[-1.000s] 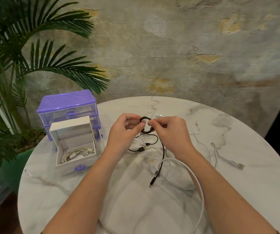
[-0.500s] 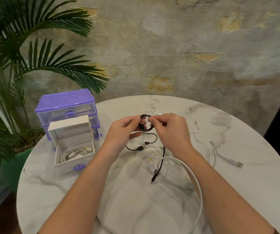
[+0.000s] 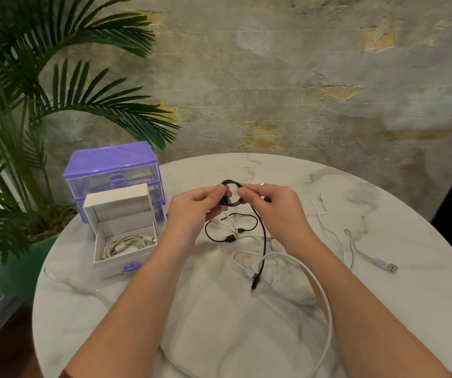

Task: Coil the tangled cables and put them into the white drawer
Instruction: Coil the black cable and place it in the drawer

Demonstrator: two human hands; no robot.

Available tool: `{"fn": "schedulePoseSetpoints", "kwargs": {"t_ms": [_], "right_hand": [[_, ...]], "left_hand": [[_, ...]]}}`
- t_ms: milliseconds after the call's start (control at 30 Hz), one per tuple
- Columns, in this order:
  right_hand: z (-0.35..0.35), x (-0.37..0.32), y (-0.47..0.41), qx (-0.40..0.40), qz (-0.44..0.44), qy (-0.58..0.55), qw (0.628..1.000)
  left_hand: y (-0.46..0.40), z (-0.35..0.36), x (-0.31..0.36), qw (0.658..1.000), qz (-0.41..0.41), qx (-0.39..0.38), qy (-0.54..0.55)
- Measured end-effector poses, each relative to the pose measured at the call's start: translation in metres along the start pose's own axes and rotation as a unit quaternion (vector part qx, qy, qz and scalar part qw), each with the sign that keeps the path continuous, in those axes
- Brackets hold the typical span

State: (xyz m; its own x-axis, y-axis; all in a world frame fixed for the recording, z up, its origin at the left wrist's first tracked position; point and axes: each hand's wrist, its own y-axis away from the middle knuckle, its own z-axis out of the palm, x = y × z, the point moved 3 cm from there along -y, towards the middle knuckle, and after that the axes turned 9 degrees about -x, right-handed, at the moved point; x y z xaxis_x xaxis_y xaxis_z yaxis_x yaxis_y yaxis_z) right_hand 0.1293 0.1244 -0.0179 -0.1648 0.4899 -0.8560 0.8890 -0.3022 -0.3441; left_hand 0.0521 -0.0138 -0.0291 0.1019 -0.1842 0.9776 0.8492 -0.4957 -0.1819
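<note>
A black cable (image 3: 263,236) is held above the middle of a round marble table (image 3: 382,309), its upper part wound into a small coil pinched from both sides. The left hand (image 3: 192,211) grips the coil's left edge between thumb and curled fingers; the right hand (image 3: 273,208) pinches the right edge with thumb and forefinger. The cable's free end hangs down from the coil and its plug rests on the tabletop among loose white cables (image 3: 325,304).

A second, thinner black cable (image 3: 219,238) lies in a loop on the table just below the hands, tangled with the white ones. A thick white cable sweeps in a wide arc under the right forearm toward the table's near edge. Another white cable with a USB plug (image 3: 388,267) lies apart near the right edge.

The white drawer (image 3: 122,230) stands pulled out at the table's left, just beside the left forearm, and already holds a coiled white cable (image 3: 126,245). Behind it and touching it stands a purple drawer unit (image 3: 113,167) with clear fronts. A palm (image 3: 42,91) in a green pot stands left of the table, before a weathered wall (image 3: 301,77).
</note>
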Motion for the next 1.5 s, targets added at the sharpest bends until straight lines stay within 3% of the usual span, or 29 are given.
{"fn": "schedulePoseSetpoints", "kwargs": {"t_ms": [133,233,333,467,567,700,833,933,1067,1167,1333,1500], "right_hand": [[-0.003,0.001,0.004,-0.102,0.093,-0.035,0.990],[-0.007,0.004,0.009,-0.215,0.159,-0.085,0.960],[-0.011,0.010,0.009,-0.247,0.196,-0.164,0.935],[-0.012,0.017,0.006,-0.226,0.202,-0.145,0.942],[-0.011,0.021,0.001,-0.151,0.169,-0.132,0.965],[-0.007,0.021,-0.006,-0.093,0.107,-0.251,0.958],[-0.007,0.023,-0.008,-0.029,0.074,-0.233,0.969],[-0.010,0.025,-0.008,0.004,0.073,-0.323,0.944],[-0.010,0.023,-0.006,-0.024,0.084,-0.448,0.890],[-0.007,0.023,-0.006,-0.038,0.109,-0.482,0.869],[-0.003,0.028,-0.004,-0.053,0.177,-0.468,0.864],[0.003,0.021,-0.003,-0.144,0.196,-0.384,0.891]], "left_hand": [[-0.004,-0.012,0.000,0.997,0.006,0.071,0.043],[-0.005,-0.018,-0.001,0.991,0.001,0.108,0.084],[-0.005,-0.019,-0.002,0.988,-0.004,0.115,0.101],[-0.004,-0.018,-0.004,0.990,-0.013,0.103,0.092],[-0.004,-0.014,-0.005,0.994,-0.020,0.081,0.073],[-0.002,-0.006,-0.005,0.997,-0.033,0.030,0.060],[0.000,0.000,-0.004,0.997,-0.041,0.004,0.060],[0.002,0.004,-0.003,0.997,-0.042,-0.012,0.056],[0.004,0.009,-0.004,0.998,-0.037,-0.028,0.048],[0.005,0.010,-0.004,0.998,-0.031,-0.033,0.044],[0.005,0.012,-0.005,0.998,-0.028,-0.048,0.035],[0.003,0.011,-0.005,1.000,-0.007,-0.021,0.008]]}}
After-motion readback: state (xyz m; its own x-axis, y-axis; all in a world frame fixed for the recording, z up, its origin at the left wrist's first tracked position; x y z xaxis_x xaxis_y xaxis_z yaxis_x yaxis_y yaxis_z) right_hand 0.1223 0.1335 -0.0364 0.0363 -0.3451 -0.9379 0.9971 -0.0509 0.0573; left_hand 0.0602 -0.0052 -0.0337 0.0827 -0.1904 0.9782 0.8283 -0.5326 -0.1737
